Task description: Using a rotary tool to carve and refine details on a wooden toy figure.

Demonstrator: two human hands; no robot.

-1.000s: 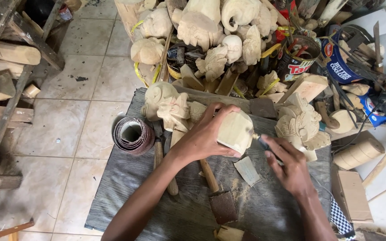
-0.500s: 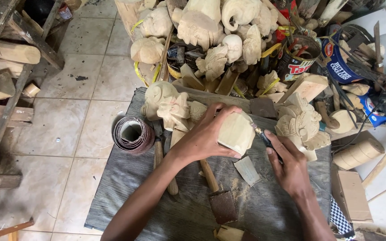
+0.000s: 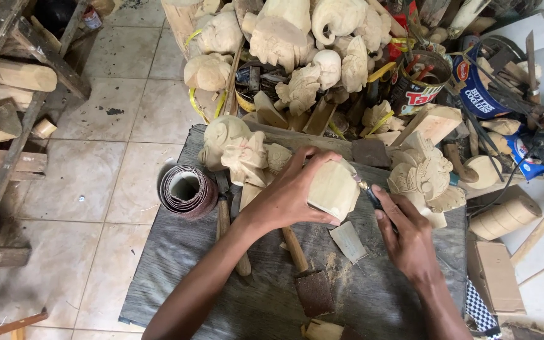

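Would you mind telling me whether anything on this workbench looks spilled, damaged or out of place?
Only sawdust lies scattered on the grey board below the wood block that the left hand grips; the right hand holds a small tool against it. Nothing looks broken.

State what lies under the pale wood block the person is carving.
Under the wood block lie the grey board, a wooden tool handle and a pale paper scrap. The left hand grips it. What is directly beneath the block is hidden.
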